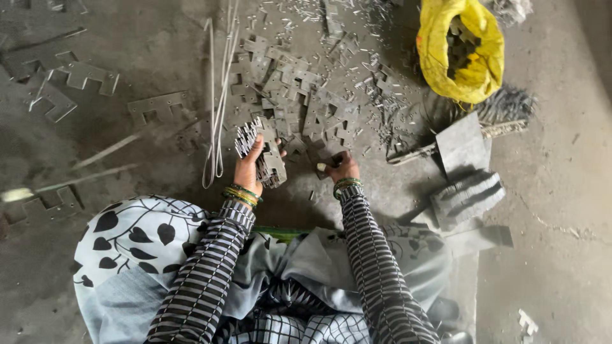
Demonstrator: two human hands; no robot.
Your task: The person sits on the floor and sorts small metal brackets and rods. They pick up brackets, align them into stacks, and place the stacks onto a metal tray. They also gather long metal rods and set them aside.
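You are sitting on the concrete floor [561, 210] with your patterned cloth [127, 248] spread over your lap. Your left hand [250, 167] is closed around a fanned stack of stamped metal plates [260, 153], held on edge just in front of you. Your right hand [343, 168] is curled down on a single plate lying on the floor; how firmly it grips is hard to tell. The step in hand looks like gathering: loose pieces going one by one into the stack. Next, that plate likely needs lifting and aligning with the held notches. Beyond your hands lies the scattered pile of plates [299, 89], long metal strips [217, 102] left of it, and farther right a yellow sack [460, 51].
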